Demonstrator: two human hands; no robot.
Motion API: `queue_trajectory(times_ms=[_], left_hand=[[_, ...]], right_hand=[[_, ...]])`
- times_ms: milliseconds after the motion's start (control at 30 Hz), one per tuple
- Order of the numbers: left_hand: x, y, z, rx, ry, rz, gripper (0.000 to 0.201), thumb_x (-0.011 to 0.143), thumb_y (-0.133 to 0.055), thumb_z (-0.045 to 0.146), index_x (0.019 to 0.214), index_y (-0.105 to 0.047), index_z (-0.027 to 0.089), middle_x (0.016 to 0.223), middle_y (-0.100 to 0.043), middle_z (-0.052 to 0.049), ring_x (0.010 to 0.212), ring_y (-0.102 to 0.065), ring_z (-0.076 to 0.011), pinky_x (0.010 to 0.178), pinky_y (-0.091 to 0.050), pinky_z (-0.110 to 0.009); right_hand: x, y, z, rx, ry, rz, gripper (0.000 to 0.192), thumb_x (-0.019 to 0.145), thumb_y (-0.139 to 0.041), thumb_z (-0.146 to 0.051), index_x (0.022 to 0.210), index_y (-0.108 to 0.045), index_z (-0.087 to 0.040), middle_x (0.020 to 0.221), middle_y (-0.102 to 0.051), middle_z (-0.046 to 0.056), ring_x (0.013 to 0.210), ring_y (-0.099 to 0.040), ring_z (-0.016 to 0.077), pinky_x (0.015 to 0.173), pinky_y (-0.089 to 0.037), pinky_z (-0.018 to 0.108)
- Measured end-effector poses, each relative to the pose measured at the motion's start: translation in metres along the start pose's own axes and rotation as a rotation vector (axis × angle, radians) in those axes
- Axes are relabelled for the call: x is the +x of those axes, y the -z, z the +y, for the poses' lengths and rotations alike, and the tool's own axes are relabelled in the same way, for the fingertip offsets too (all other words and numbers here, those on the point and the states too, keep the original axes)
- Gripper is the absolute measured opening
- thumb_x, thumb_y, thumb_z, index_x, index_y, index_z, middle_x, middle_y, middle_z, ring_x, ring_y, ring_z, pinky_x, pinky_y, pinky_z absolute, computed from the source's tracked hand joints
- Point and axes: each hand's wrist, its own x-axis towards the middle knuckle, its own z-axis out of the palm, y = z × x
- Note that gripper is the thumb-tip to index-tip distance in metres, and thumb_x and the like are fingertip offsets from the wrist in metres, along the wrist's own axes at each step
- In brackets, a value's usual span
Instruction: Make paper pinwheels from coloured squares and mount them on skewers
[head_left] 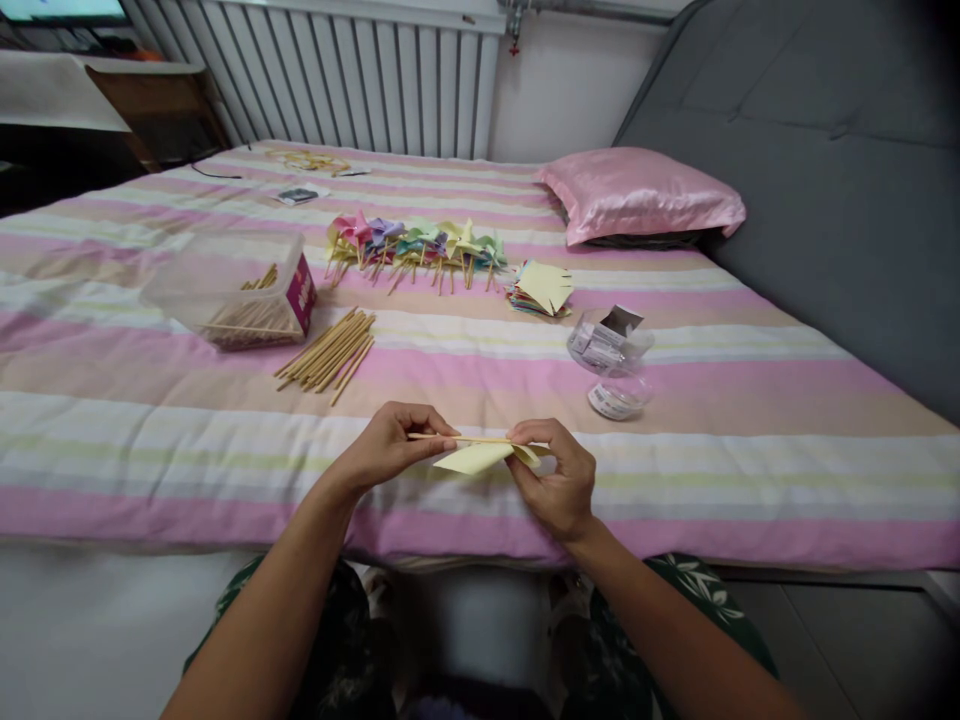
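A thin wooden stick (481, 439) lies level between my two hands above the near side of the bed. My left hand (397, 440) pinches its left part between thumb and fingers. At its right end, my right hand (555, 472) is closed on a pale yellow paper pinwheel (474, 459), whose folded blades stick out on both sides of the fingertips. The spot where stick and paper meet is hidden by the right fingers. Beyond my left hand lies a loose bundle of wooden sticks (330, 350).
A clear plastic box (225, 290) with more sticks stands at left. Finished pinwheels (412, 240) lie in a row, beside stacked coloured paper squares (544, 288). Two small clear containers (609, 340) sit at right. Farther back are a pink pillow (637, 195) and a radiator (352, 80).
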Motion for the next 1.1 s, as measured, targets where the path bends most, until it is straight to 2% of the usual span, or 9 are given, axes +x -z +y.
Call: queue_trajectory(times_ms=[133,367,467,633,767,867,967,1033,1100], left_hand=[[0.0,0.001,-0.002,0.012,0.002,-0.023,0.024,0.068,-0.07,0.034,0.069,-0.067,0.011,0.072,-0.069,-0.008,0.06,-0.057,-0.0125,0.053,-0.041,-0.021],[0.001,0.002,-0.005,0.085,-0.013,-0.055,0.026,0.072,-0.066,0.036,0.075,-0.069,0.01,0.069,-0.067,-0.007,0.059,-0.055,-0.0125,0.052,-0.038,-0.021],[0.001,0.002,-0.004,0.1,-0.014,-0.084,0.03,0.073,-0.064,0.037,0.085,-0.07,0.01,0.07,-0.067,-0.006,0.059,-0.053,-0.0121,0.052,-0.037,-0.021],[0.0,0.008,-0.002,0.248,-0.051,-0.142,0.033,0.081,-0.054,0.035,0.101,-0.068,0.013,0.062,-0.061,-0.001,0.055,-0.047,-0.0104,0.049,-0.033,-0.019],[-0.001,0.009,-0.002,0.323,-0.063,-0.187,0.029,0.084,-0.05,0.033,0.097,-0.068,0.014,0.066,-0.062,-0.002,0.06,-0.051,-0.0116,0.054,-0.037,-0.02],[0.0,0.005,-0.002,0.274,-0.036,-0.199,0.026,0.084,-0.049,0.032,0.087,-0.066,0.013,0.072,-0.066,-0.005,0.066,-0.055,-0.013,0.06,-0.041,-0.022],[0.002,0.001,-0.004,0.156,0.016,-0.155,0.026,0.085,-0.049,0.034,0.091,-0.061,0.012,0.078,-0.069,-0.008,0.055,-0.05,-0.0101,0.049,-0.037,-0.02],[0.003,-0.002,-0.005,0.075,0.024,-0.124,0.027,0.084,-0.05,0.037,0.092,-0.057,0.012,0.081,-0.07,-0.01,0.049,-0.046,-0.0079,0.045,-0.034,-0.019],[0.005,-0.004,-0.006,0.013,0.015,-0.109,0.027,0.084,-0.052,0.038,0.09,-0.055,0.012,0.084,-0.07,-0.012,0.047,-0.045,-0.0065,0.045,-0.035,-0.019]], right_hand=[[-0.002,-0.001,0.001,0.008,-0.05,-0.003,0.013,0.073,-0.063,-0.015,0.082,-0.057,-0.022,0.079,-0.064,0.003,0.076,-0.062,0.0183,0.07,-0.05,0.032],[-0.002,-0.003,0.001,0.008,-0.226,-0.026,0.012,0.072,-0.065,-0.021,0.082,-0.057,-0.02,0.077,-0.062,0.001,0.07,-0.058,0.0153,0.065,-0.047,0.028],[0.001,-0.002,0.004,0.018,-0.305,-0.044,0.014,0.072,-0.066,-0.024,0.081,-0.056,-0.02,0.072,-0.059,-0.001,0.066,-0.054,0.0139,0.062,-0.045,0.026],[0.006,-0.003,0.014,0.131,-0.397,-0.05,0.019,0.069,-0.068,-0.026,0.082,-0.055,-0.019,0.072,-0.057,-0.001,0.066,-0.052,0.0135,0.06,-0.045,0.025],[0.009,-0.002,0.014,0.17,-0.436,-0.049,0.025,0.067,-0.07,-0.026,0.087,-0.056,-0.018,0.074,-0.059,-0.001,0.065,-0.053,0.0126,0.06,-0.045,0.025],[0.011,0.0,0.013,0.24,-0.437,0.022,0.036,0.066,-0.072,-0.028,0.095,-0.053,-0.018,0.084,-0.062,0.003,0.072,-0.057,0.014,0.065,-0.046,0.026],[0.014,0.002,0.016,0.391,-0.477,0.175,0.042,0.07,-0.07,-0.033,0.104,-0.05,-0.019,0.101,-0.062,0.008,0.083,-0.058,0.0151,0.069,-0.047,0.027],[0.015,0.002,0.02,0.469,-0.55,0.266,0.041,0.07,-0.069,-0.035,0.104,-0.051,-0.018,0.103,-0.061,0.008,0.083,-0.059,0.0146,0.067,-0.046,0.026],[0.016,0.001,0.022,0.531,-0.653,0.273,0.041,0.068,-0.07,-0.037,0.1,-0.053,-0.017,0.096,-0.063,0.008,0.076,-0.059,0.0138,0.063,-0.046,0.025]])
